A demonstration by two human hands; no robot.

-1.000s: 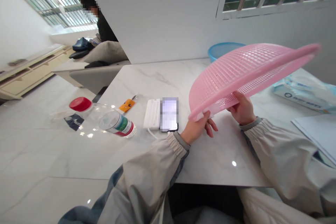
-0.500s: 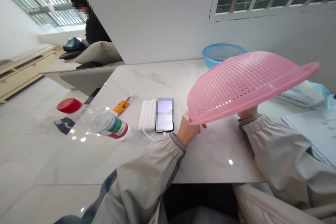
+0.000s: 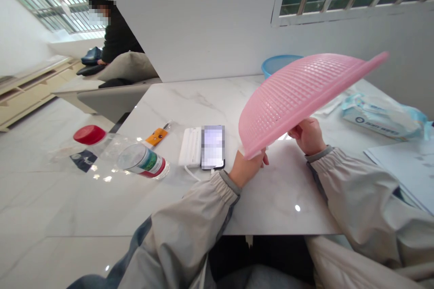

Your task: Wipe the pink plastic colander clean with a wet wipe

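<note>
On the white marble table (image 3: 278,203), from the left, a red-capped clear plastic water bottle (image 3: 135,156) lies on its side, followed by a small orange tag (image 3: 156,137), a white power bank (image 3: 191,147) and a smartphone (image 3: 213,147) with a blurred screen. The left hand (image 3: 246,169) is closed on the rim of a pink plastic colander (image 3: 298,99), which tilts up in the air above the table, in front of a blue plastic basin (image 3: 280,64). The right hand (image 3: 308,136), half-curled, sits just under the colander's edge; whether it grips, I cannot tell. Further right lie a plastic-wrapped white packet (image 3: 379,117) and pale blue paper sheets (image 3: 403,167).
</note>
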